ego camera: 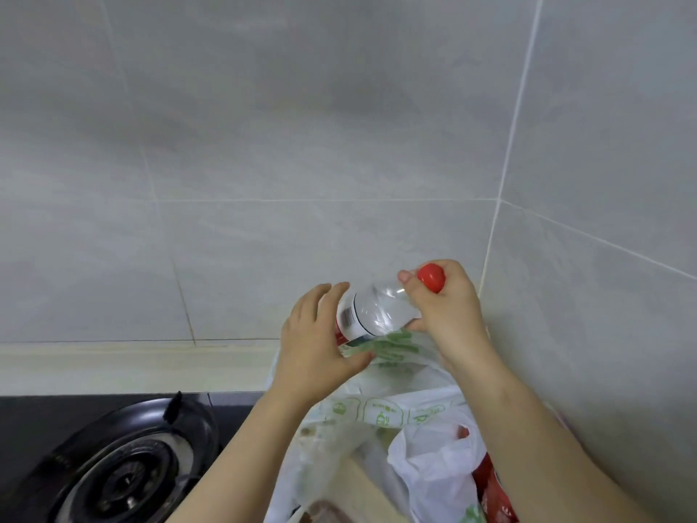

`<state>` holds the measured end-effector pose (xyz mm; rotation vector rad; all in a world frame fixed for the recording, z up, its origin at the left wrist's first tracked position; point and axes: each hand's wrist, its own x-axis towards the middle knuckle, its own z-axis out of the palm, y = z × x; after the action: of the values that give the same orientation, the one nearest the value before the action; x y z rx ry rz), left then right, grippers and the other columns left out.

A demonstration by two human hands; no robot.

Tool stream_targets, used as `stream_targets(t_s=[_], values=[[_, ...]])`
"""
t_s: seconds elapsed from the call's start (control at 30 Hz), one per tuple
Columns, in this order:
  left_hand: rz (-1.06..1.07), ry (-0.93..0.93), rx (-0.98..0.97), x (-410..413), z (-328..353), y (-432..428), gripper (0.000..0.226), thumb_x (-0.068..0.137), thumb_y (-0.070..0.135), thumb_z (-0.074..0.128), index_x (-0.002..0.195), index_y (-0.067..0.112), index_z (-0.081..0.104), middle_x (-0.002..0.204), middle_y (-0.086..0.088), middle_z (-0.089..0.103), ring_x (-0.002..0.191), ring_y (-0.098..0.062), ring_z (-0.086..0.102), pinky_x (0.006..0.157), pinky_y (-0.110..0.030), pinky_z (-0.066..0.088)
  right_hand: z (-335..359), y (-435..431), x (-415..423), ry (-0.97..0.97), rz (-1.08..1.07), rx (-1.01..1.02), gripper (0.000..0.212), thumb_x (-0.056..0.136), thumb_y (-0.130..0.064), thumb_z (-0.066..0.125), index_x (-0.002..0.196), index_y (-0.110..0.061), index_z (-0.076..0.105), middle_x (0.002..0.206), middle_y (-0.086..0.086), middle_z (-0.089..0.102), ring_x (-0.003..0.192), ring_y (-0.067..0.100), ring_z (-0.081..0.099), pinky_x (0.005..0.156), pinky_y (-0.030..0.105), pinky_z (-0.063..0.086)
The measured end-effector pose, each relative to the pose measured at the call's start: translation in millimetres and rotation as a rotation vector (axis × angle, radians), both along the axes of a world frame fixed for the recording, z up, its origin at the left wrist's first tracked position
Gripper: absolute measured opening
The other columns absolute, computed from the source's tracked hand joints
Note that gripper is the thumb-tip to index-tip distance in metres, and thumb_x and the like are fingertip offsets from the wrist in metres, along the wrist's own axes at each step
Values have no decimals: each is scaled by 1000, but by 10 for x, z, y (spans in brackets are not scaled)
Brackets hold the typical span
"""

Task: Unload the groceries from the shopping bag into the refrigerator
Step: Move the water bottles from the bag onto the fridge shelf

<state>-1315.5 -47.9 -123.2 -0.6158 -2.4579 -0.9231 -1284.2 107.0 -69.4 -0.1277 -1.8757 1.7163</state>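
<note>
Bottle (377,307) base hidden behind left hand (317,345) and shopping bag (396,405), label print too small to read, bag contents blurred, gas burner (124,469) cropped lower left, red package (490,488) partly behind right forearm (535,439)

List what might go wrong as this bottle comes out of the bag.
The shopping bag clings by its printed edge to the bottle under the thumb of the left hand; lifting may drag the bag and spill what is inside.
The right hand grips only the neck by the red cap, so the bottle might slip.
The stove burner sits just left of the bag; a dropped bottle could hit it.
</note>
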Motion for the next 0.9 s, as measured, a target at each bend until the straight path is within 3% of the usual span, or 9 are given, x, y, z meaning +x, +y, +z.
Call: stream_targets(t_s=[0.13, 0.27, 0.4, 0.57, 0.73, 0.9], values=[[141, 109, -100, 192, 25, -356, 94, 57, 62, 62, 139, 32, 27, 136, 3, 44, 127, -20, 40, 101, -39, 33, 30, -285, 224, -7, 98, -180, 15, 86, -19, 65, 83, -19, 51, 88, 2, 53, 81, 16, 55, 64, 43, 58], [270, 134, -166, 437, 36, -770, 90, 59, 46, 78, 139, 26, 39, 126, 2, 54, 119, -24, 49, 97, -42, 35, 49, -605, 443, -24, 220, -293, 11, 88, -17, 63, 86, -15, 52, 89, 6, 55, 78, 17, 59, 57, 37, 59], [363, 108, -173, 741, 101, -1222, 77, 62, 39, 77, 131, 29, 46, 122, 5, 55, 114, -23, 50, 95, -39, 34, 52, -1032, 594, -58, 315, -324, 10, 88, -15, 62, 89, -12, 52, 84, 5, 57, 70, 14, 59, 55, 38, 59], [502, 68, -150, 1160, 81, -1883, 71, 61, 40, 76, 127, 32, 48, 116, 9, 55, 109, -19, 49, 92, -36, 33, -7, -1684, 719, -115, 481, -344, 10, 87, -14, 63, 86, -14, 53, 69, -5, 55, 53, -3, 58, 55, 38, 58], [657, 40, -123, 1578, 17, -2553, 72, 58, 38, 77, 124, 31, 50, 115, 8, 55, 108, -21, 49, 94, -40, 33, -90, -2361, 795, -244, 703, -419, 12, 84, -15, 66, 90, -18, 56, 92, 6, 65, 94, 20, 66, 73, 53, 57], [800, 46, -92, 2033, -14, -3095, 69, 55, 32, 78, 120, 31, 54, 113, 8, 54, 108, -20, 47, 95, -43, 30, -169, -2954, 952, -456, 1055, -505, 14, 80, -22, 67, 92, -22, 61, 104, 10, 67, 95, 27, 66, 72, 54, 55]])
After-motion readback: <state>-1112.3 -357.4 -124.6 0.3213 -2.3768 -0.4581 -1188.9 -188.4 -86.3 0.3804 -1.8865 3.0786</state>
